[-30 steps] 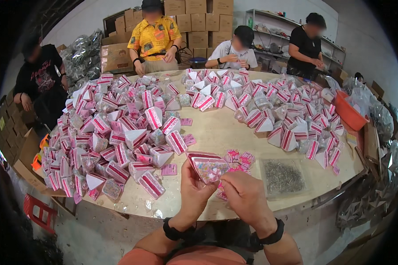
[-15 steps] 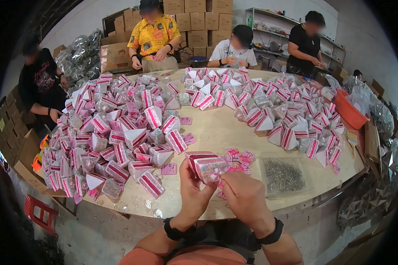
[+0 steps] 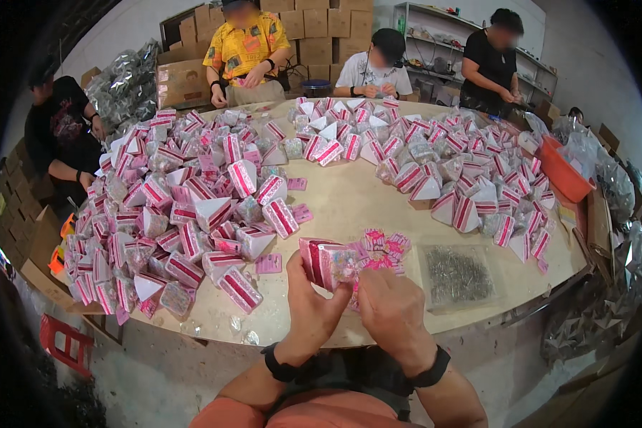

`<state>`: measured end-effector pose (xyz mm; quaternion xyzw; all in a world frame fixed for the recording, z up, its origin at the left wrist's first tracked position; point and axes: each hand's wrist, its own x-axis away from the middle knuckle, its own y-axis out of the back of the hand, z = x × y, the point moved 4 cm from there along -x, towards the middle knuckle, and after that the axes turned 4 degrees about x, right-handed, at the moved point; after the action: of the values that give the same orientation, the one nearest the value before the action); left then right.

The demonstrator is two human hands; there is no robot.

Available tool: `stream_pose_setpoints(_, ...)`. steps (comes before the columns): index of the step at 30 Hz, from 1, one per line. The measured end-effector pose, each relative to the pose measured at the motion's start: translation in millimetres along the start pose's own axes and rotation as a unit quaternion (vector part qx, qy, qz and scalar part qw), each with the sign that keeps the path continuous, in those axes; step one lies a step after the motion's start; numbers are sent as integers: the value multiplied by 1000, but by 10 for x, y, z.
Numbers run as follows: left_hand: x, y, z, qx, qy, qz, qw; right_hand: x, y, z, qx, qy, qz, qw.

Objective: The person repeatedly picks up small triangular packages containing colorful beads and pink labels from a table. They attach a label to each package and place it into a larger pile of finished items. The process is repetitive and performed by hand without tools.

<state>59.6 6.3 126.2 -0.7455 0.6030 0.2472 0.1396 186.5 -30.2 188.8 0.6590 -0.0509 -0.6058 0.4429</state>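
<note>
Head view: one cake-slice piece (image 3: 322,262), pink and white with a dark-red stripe, lower middle of the frame, raised over the counter (image 3: 342,207). Your left hand (image 3: 309,310) grasps it from the left; your right hand (image 3: 394,307) is clenched at its right end, apparently pinching there, fingertips partly hidden. Probable handling: light, soft-bodied, easily dented, slick if the shine is clear wrap. Advised hold for you: fingers spread across the striped side, gentle pressure. Alongside, right of centre: pink cards (image 3: 385,250); clear tray (image 3: 467,307) of small metal pieces (image 3: 458,277).
</note>
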Motion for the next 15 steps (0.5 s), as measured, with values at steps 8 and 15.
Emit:
stream_pose_setpoints(8,1,-32,-57,-29,12,16,999,54,-98,-139,-29,-8,42,999)
stream_pose_setpoints(15,-19,-41,-72,-108,-73,27,991,9,-92,-197,-62,-94,122,986)
